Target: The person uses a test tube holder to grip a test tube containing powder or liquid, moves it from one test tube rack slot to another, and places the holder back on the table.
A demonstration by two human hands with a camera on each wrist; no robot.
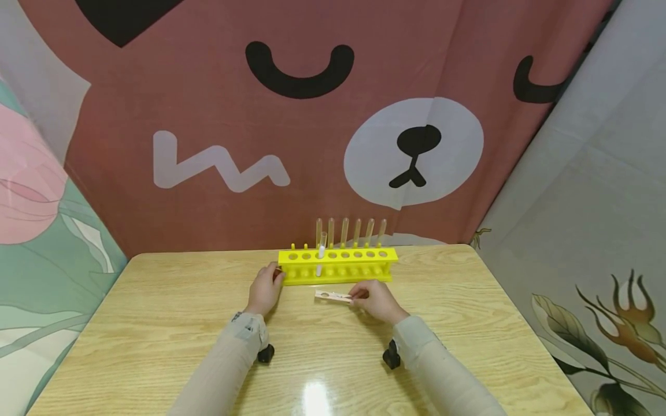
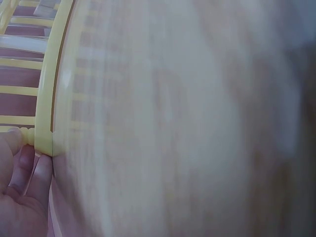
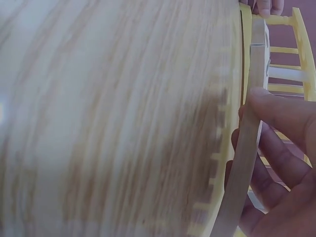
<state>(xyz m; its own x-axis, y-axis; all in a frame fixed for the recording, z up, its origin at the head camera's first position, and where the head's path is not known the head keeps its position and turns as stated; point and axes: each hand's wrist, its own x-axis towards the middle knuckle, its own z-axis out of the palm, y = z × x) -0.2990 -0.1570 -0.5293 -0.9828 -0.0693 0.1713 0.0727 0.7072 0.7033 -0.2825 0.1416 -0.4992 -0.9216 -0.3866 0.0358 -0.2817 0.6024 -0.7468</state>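
At the left end of a yellow test tube rack (image 1: pixel 338 282), my left hand (image 1: pixel 264 290) holds the frame between thumb and fingers; the left wrist view shows those fingers (image 2: pixel 39 180) at the rack's corner. A wooden test tube clamp (image 1: pixel 333 296) is pinched in my right hand (image 1: pixel 378 300), in front of the rack and apart from the tube. In the right wrist view the clamp (image 3: pixel 247 143) lies between thumb and fingers. One test tube (image 1: pixel 322 245) with white contents stands slightly tilted in a hole left of the rack's middle.
Several empty-looking glass tubes (image 1: pixel 345 231) stand upside down along the back of the rack, with two bare yellow pegs (image 1: pixel 293 247) at its left. The wooden table (image 1: pixel 198 300) ends at a curtain (image 1: pixel 208 219) printed with a bear.
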